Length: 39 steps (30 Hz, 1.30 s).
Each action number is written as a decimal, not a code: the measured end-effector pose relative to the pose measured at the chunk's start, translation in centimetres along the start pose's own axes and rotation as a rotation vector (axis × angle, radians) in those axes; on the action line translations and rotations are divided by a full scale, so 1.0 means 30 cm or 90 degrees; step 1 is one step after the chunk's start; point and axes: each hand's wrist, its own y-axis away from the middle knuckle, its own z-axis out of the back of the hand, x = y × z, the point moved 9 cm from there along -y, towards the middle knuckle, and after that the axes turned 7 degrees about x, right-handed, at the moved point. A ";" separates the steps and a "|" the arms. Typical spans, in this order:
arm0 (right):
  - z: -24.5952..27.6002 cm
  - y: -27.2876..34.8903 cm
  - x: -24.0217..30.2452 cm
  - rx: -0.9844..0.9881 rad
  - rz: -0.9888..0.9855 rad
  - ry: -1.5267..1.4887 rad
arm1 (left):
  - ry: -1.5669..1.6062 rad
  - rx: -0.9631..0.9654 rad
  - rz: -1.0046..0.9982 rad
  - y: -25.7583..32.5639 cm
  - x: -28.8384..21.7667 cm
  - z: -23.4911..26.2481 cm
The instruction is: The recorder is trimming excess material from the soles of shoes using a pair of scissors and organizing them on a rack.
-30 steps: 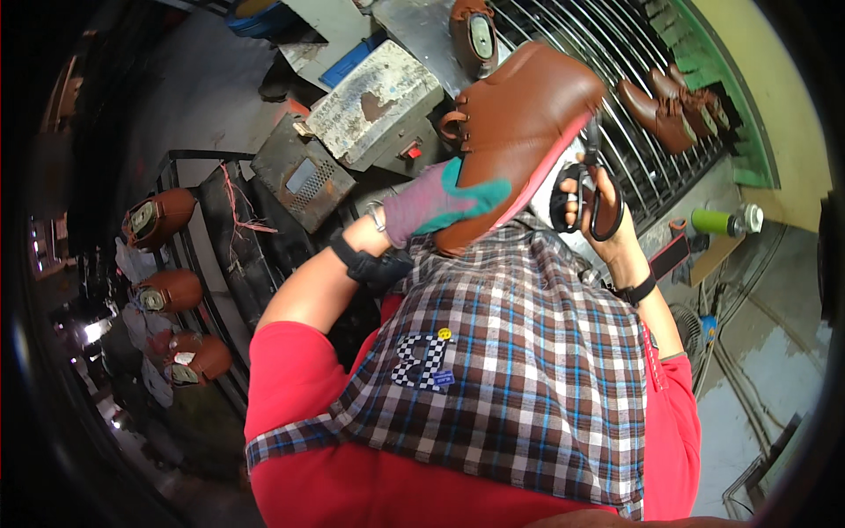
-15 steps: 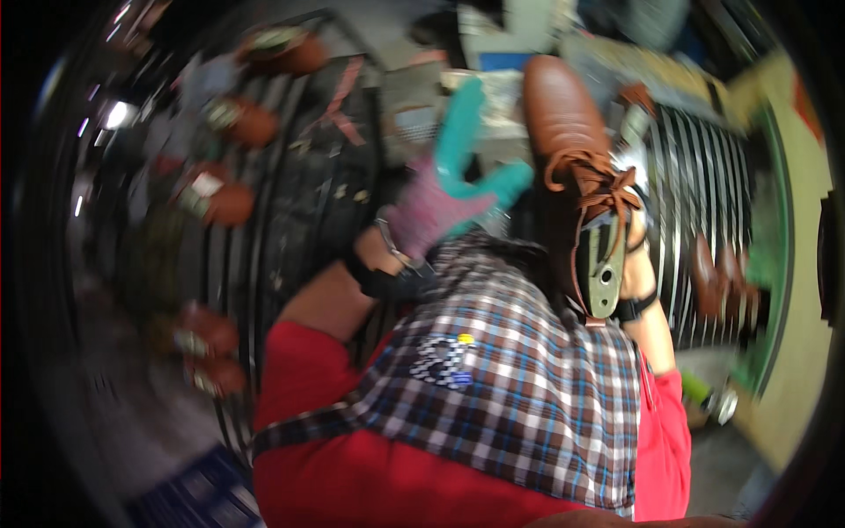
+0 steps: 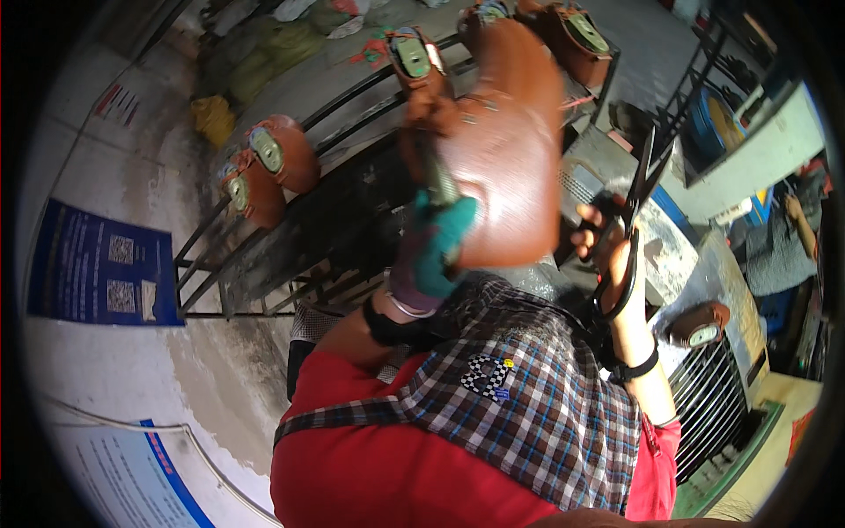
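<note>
My left hand, in a teal and purple glove, grips a brown leather shoe by its opening. The shoe is smeared by motion and turned with its side toward me. A green shoe last shows inside it, partly behind the laces and glove. To the right, my bare right hand has its fingers around the dark handles of a pair of scissors. Their blades point up and away from me, slightly apart, beside the shoe but not touching it.
Several brown shoes on lasts, including one pair, stand along a black metal rack ahead and left. Another shoe sits at right by a row of metal bars. A blue poster is at far left.
The shoe has passed from my right hand to my left and turned sideways. Scissors are now in my right hand. The view has swung round, bringing the left wall and poster in.
</note>
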 end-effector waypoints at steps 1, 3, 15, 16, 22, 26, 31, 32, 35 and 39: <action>0.028 0.021 -0.024 -0.017 -0.024 0.008 | 0.035 -0.048 0.092 0.032 0.056 0.054; 0.095 0.095 -0.046 -0.068 -0.027 0.020 | -0.052 -0.048 0.180 0.042 0.155 0.143; 0.722 0.198 -0.025 -0.111 -0.061 0.240 | 0.721 -0.131 0.674 0.099 0.936 -0.263; 0.780 0.235 -0.026 -0.089 -0.060 0.295 | 0.625 -0.172 0.748 0.183 0.914 -0.204; 1.108 0.526 0.036 -0.268 -0.045 0.264 | -0.501 -0.373 0.296 -0.309 -0.012 -0.214; 1.346 0.907 -0.015 -0.466 -0.033 0.191 | 0.441 0.081 0.229 -0.496 -0.336 -1.189; 1.406 1.181 -0.063 -0.632 0.077 0.099 | 0.461 0.532 0.191 -0.579 -0.784 -2.174; 1.427 1.262 -0.102 -0.692 0.099 0.081 | 0.537 0.693 0.359 -0.572 -0.979 -2.243; 1.394 1.392 -0.110 -0.794 0.115 -0.013 | 0.198 0.626 0.112 -0.589 -1.106 -2.727; 1.380 1.527 -0.142 -0.925 0.045 0.032 | 0.064 0.661 0.214 -0.614 -1.137 -3.102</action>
